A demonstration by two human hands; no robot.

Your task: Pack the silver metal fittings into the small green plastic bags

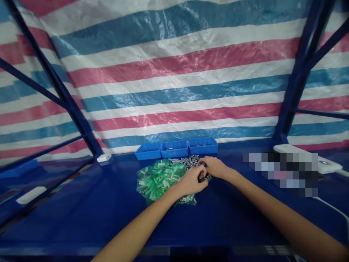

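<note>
My left hand [193,179] is at the right edge of a heap of clear plastic bags with green parts [159,182], its fingers curled in. My right hand [216,166] meets it from the right, fingers bent down and close together. Whatever lies between the fingertips is hidden or too small to name. Beyond and under the hands, small silvery metal pieces [191,160] lie loose on the blue table [89,214]. A few dark pieces show just beside the left fingertips.
Three blue bins [148,155] stand in a row behind the heap, with a few small items in the middle and right ones. A small white box [104,157] sits at the back left. A white device [329,167] with a cable lies at right, beside a blurred-out patch.
</note>
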